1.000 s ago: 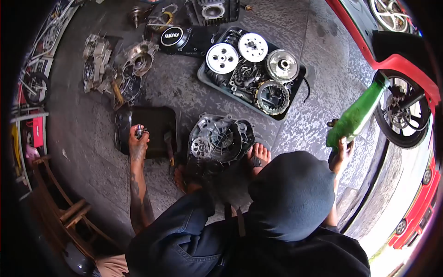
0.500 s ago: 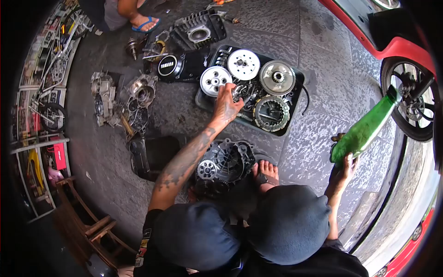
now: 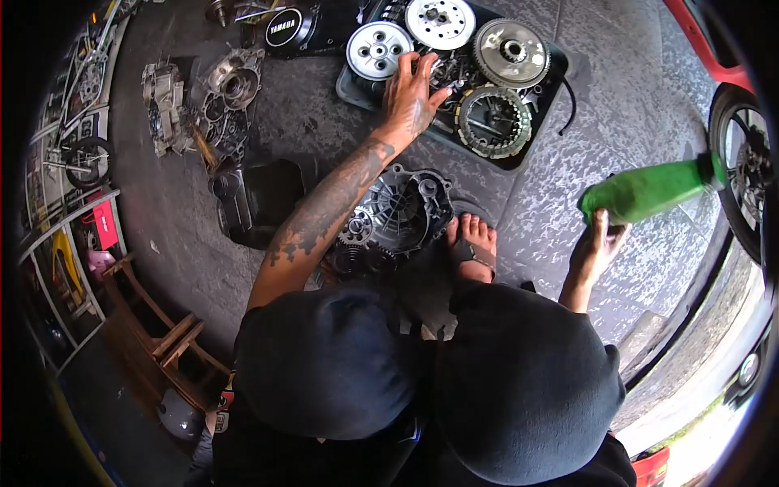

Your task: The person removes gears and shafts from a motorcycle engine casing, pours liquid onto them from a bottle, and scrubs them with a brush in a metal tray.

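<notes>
My left hand (image 3: 410, 105) reaches over the dark tray (image 3: 349, 91) of engine parts, fingers apart and curved down among the small metal parts. Beside its fingertips is a white clutch pressure plate (image 3: 378, 50). A round white plate (image 3: 440, 23) with holes, a large clutch gear (image 3: 511, 52) and a toothed ring (image 3: 493, 122) lie in the same tray. Off to the right, my right hand (image 3: 599, 247) is closed around the base end of a green bottle (image 3: 649, 193), which lies almost level in the air, its dark neck end pointing right.
An engine cover with gears (image 3: 402, 213) lies by my foot (image 3: 475, 243). Crankcase parts (image 3: 235, 77) and a black YAMAHA cover (image 3: 312, 31) sit further left and back. A motorcycle wheel (image 3: 738, 162) stands at right, a wooden stool (image 3: 166, 341) at lower left.
The view has tilted, so the tray and parts sit higher in it. The bottle has swung from steeply slanted to nearly level. My left hand stays over the tray, its fingers more spread.
</notes>
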The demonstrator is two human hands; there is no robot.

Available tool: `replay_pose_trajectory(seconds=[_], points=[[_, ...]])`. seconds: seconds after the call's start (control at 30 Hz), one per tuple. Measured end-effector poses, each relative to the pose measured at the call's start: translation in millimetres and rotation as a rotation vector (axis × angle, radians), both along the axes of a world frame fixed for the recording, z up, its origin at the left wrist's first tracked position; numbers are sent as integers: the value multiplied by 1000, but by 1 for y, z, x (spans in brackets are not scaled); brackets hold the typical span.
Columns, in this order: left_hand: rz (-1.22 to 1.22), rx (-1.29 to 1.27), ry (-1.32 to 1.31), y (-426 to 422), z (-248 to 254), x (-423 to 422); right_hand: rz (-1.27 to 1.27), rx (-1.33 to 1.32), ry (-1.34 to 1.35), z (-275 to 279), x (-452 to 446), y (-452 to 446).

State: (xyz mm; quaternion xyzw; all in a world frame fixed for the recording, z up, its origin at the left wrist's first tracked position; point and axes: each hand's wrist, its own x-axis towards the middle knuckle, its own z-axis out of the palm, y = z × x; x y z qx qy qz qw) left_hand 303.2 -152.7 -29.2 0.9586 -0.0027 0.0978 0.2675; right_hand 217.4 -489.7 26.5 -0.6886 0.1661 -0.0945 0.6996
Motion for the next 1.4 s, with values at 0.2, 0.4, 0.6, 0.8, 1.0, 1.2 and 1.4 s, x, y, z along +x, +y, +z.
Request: replay_pose_trajectory(seconds=[0.2,0.4,0.6,0.8,1.0,1.2,1.4], points=[[-22,-33,-131,20,73,-39,-30,39,-18,-14,2,26],[-375,52,188,59,127,-143,75,-10,71,-26,-11,28],[-145,185,645,58,146,-219,206,-252,74,-60,-29,22],[1,292,598,43,125,-281,282,-378,277,-81,-26,19],[145,310,642,42,115,-297,713,-1551,151,-150,-124,126],[254,123,563,48,97,-309,748,-1547,264,-160,-124,124],[334,-121,671,54,87,-312,901,-1498,380,-121,-113,136]])
